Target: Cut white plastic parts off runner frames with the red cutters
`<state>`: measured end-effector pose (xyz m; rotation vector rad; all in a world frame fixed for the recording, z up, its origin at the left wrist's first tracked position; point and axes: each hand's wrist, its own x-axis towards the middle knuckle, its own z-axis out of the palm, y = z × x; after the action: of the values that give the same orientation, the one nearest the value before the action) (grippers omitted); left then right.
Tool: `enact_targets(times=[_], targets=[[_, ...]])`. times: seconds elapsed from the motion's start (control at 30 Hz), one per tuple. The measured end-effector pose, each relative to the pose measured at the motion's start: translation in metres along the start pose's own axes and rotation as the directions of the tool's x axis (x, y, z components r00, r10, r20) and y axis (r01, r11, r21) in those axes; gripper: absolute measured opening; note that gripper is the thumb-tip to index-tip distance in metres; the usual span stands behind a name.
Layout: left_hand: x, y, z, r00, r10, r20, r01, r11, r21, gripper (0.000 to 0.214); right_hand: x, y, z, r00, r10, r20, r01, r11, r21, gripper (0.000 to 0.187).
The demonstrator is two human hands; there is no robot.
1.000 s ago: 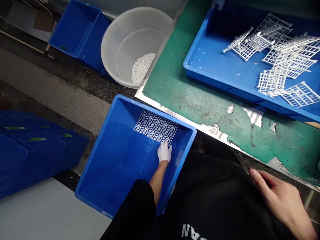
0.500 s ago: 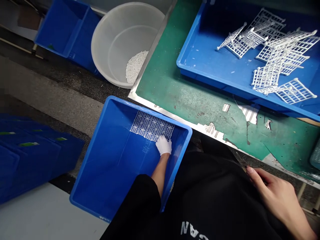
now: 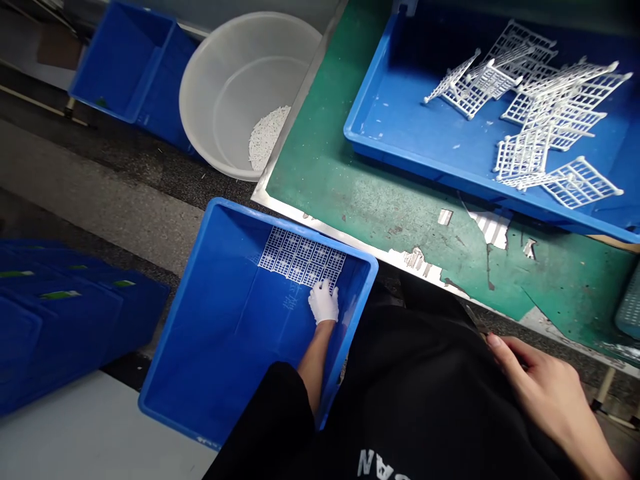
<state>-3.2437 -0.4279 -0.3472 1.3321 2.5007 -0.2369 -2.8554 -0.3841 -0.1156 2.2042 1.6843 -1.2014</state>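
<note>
My left hand (image 3: 324,303), in a white glove, reaches down into a deep blue bin (image 3: 240,373). Its fingers are spread at the near edge of a flat layer of white plastic grids (image 3: 300,257), laid in rows at the far end of the bin floor. Whether the fingertips touch a grid, I cannot tell. My bare right hand (image 3: 547,387) is closed beside my dark clothing at the table's edge. Between its thumb and fingers is a thin pointed metal tool (image 3: 475,319), mostly hidden, so its kind does not show.
On the green table (image 3: 320,173), a shallow blue tray (image 3: 425,147) holds a loose heap of white grids (image 3: 540,127). A translucent round tub (image 3: 235,80) with small white pieces (image 3: 270,133) stands behind the bin. Blue bins (image 3: 65,313) line the left.
The fingers of my left hand have spread and show more clearly at the grids' edge. The whole view has shifted slightly. My right hand keeps its grip on the tool.
</note>
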Motion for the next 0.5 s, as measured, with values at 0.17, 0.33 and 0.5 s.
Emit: enact_targets(times=[0.17, 0.33, 0.5], targets=[[-0.007, -0.003, 0.0, 0.998, 0.04, 0.058, -0.041, 0.999, 0.019, 0.047, 0.002, 0.004, 0.001, 1.0, -0.01, 0.01, 0.01, 1.0, -0.005, 0.069], [-0.01, 0.002, 0.0, 0.996, 0.039, 0.083, -0.038, 0.999, -0.016, 0.044, 0.002, 0.01, 0.0, 1.0, -0.003, 0.011, 0.003, 1.0, 0.0, 0.069], [-0.014, 0.001, -0.006, 0.984, 0.085, 0.158, -0.068, 0.992, -0.105, 0.029, 0.006, 0.011, -0.002, 1.0, -0.005, -0.002, 0.005, 0.999, 0.033, 0.065]])
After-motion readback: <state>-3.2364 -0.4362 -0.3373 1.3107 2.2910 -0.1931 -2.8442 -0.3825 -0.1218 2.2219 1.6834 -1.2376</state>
